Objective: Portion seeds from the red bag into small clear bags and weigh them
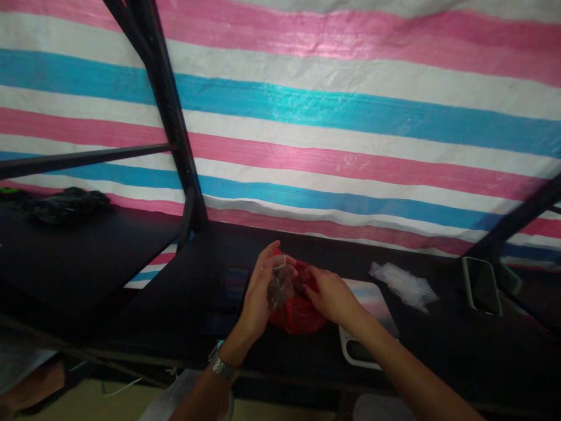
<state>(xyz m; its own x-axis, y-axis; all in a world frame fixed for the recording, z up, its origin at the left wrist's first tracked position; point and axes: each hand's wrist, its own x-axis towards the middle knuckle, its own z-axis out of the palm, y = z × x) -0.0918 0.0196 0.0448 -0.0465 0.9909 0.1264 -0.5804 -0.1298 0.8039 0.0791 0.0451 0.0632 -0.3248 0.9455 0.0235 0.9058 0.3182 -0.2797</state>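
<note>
My left hand (259, 290), with a metal watch on its wrist, is closed on a small clear zip bag (279, 283) that has dark bits inside. Just below and behind it sits a red plastic bag (300, 316) on the black table. My right hand (329, 292) reaches into the mouth of the red bag, its fingers bent together; what they hold, if anything, is hidden. Under my right forearm lies a white digital scale (372, 301), partly covered by the arm.
Several empty clear bags (405, 285) lie right of the scale, with a phone (482, 285) beyond them. A dark flat device (225, 298) lies left of my hands. Black metal posts (175, 128) stand before a striped tarp (342, 152). Another person's arm (35, 386) shows at lower left.
</note>
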